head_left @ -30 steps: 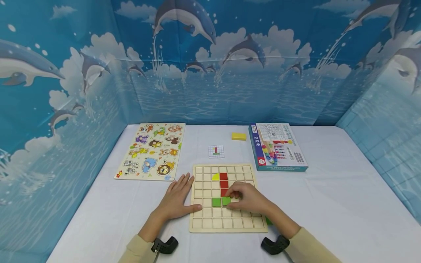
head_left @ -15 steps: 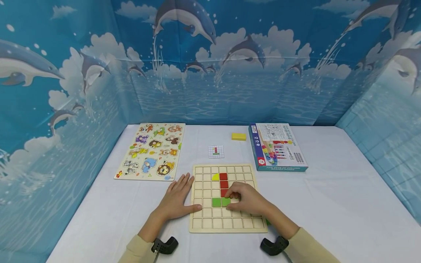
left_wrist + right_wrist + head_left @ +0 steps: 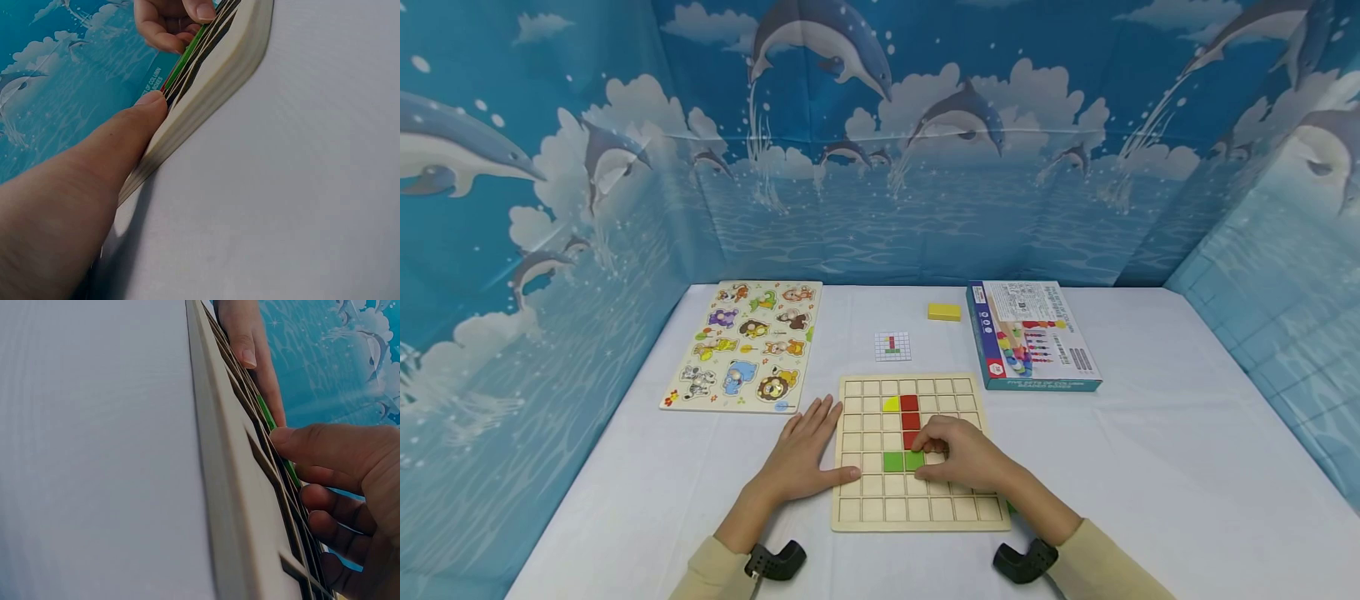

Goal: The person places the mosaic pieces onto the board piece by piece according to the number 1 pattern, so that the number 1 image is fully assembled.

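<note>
A wooden grid board (image 3: 925,509) lies flat on the table. In its cells sit a yellow rounded piece (image 3: 891,404), several red square tiles (image 3: 909,403) in a column and a green square tile (image 3: 892,462). My right hand (image 3: 962,454) pinches a second green square tile (image 3: 913,461) between thumb and index finger, the tile lying level in the cell below the reds. The right wrist view shows that thumb (image 3: 312,440) at the green edge. My left hand (image 3: 801,454) rests with straight fingers on the board's left edge, its thumb over the rim.
A small pattern card (image 3: 892,347) lies behind the board, near a yellow block (image 3: 943,312). An animal puzzle board (image 3: 745,350) lies at back left and a product box (image 3: 1037,337) at back right. Something green (image 3: 1012,506) peeks out under the right forearm.
The green tile in my right fingers sat slightly raised a second ago and has gone down level into its cell. My left hand has stayed still.
</note>
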`<state>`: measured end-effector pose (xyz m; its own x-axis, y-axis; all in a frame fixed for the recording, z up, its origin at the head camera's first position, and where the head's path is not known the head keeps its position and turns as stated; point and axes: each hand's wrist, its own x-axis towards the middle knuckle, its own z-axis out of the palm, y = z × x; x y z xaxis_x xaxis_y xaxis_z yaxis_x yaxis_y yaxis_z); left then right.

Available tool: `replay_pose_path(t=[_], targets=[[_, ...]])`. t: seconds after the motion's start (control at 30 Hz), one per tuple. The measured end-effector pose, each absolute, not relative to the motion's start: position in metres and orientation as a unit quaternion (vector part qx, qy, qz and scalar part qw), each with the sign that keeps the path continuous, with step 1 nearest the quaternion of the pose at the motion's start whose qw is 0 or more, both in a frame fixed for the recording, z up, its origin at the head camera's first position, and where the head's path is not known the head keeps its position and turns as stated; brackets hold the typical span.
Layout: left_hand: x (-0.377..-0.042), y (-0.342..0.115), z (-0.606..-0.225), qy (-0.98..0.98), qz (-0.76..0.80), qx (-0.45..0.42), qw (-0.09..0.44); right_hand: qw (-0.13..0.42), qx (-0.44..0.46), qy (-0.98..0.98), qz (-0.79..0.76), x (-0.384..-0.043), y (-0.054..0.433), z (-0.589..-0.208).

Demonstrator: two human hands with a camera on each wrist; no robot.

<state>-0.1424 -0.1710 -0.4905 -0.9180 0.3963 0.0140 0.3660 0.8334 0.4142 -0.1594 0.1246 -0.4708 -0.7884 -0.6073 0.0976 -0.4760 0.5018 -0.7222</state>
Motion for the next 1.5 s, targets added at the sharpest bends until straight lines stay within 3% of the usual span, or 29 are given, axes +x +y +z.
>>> replay_pose_path(t=[0.43,1.5], targets=[[-0.142,-0.172,-0.491,0.956,0.211,0.2,0.034,0.103,-0.313,0.854,-0.403,-0.157,0.133,-0.466],[-0.143,-0.171,-0.492,0.957,0.208,0.201,0.034,0.087,-0.278,0.854,-0.43,-0.147,0.191,-0.467]])
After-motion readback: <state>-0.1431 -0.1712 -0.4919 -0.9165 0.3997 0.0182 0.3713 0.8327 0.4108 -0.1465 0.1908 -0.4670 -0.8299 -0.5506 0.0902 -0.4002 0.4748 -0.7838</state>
